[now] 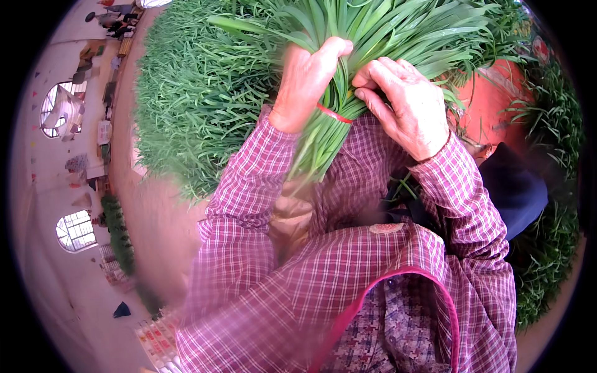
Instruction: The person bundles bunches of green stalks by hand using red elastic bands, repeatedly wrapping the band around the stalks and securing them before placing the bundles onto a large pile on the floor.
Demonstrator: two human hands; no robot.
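A bunch of long green leaves (322, 144), likely garlic chives, is bound with a red band (334, 114). My left hand (310, 77) grips the bunch just above the band, its thumb across the leaves. Against the other side of the bunch is my right hand (408, 100), with fingers curled and the thumb close to the index finger. Whether a leaf is pinched there is hidden. The cut stem ends point down toward my lap, and the leaf tips fan out past my hands. A yellowish blade shows near my right fingertips.
A large heap of the same greens (196, 102) lies on my left. To my right are an orange-red surface (494, 102), a dark blue object (515, 191) and more greens (545, 270). Bare floor (154, 233) runs along the left, toward a wall with windows (76, 231).
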